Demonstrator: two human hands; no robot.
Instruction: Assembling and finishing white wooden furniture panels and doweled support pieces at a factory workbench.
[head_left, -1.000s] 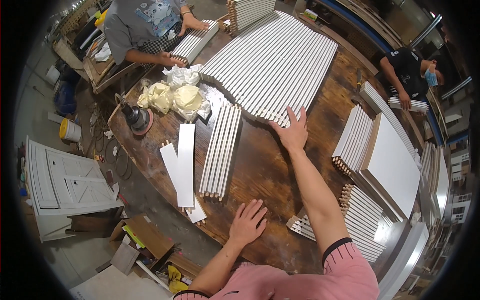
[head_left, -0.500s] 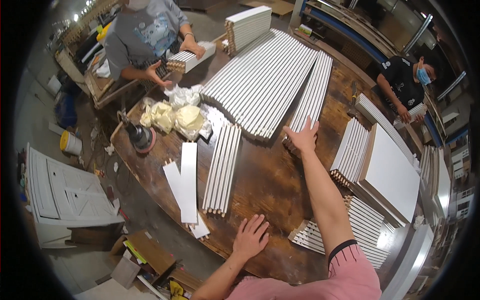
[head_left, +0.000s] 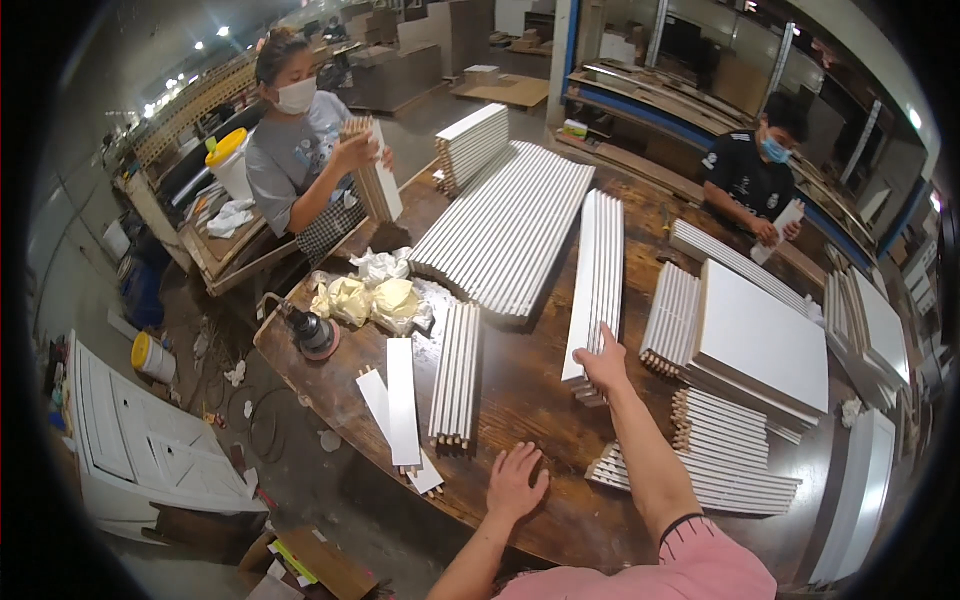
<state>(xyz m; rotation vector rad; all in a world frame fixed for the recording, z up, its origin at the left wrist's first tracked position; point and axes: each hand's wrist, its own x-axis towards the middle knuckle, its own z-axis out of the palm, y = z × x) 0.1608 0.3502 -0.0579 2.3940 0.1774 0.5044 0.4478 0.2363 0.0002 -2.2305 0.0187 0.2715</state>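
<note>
My right hand (head_left: 604, 361) reaches forward and is closed round the near end of a narrow bundle of white wooden slats (head_left: 600, 265), thumb on the left and fingers over the right. The bundle's left slat shows its broad white face; the others stand on edge. My left hand (head_left: 518, 482) lies flat on the brown wooden table (head_left: 540, 405) near its front edge, fingers spread, holding nothing. Beyond and left of the bundle is a wide row of white slats (head_left: 510, 230) on edge. A smaller group of slats (head_left: 456, 370) lies left of my hands.
Two loose white boards (head_left: 402, 400) overlap at the left edge, near a round sander (head_left: 314, 335) and crumpled yellow wrapping (head_left: 370, 300). Stacked white panels (head_left: 765, 335) and slats with dowels (head_left: 735, 455) occupy the right. Two masked co-workers handle boards across the table.
The bundle under my right hand now stands farther from the wide row, its left slat leaning over. The left co-worker has raised the boards upright. My view has tilted up.
</note>
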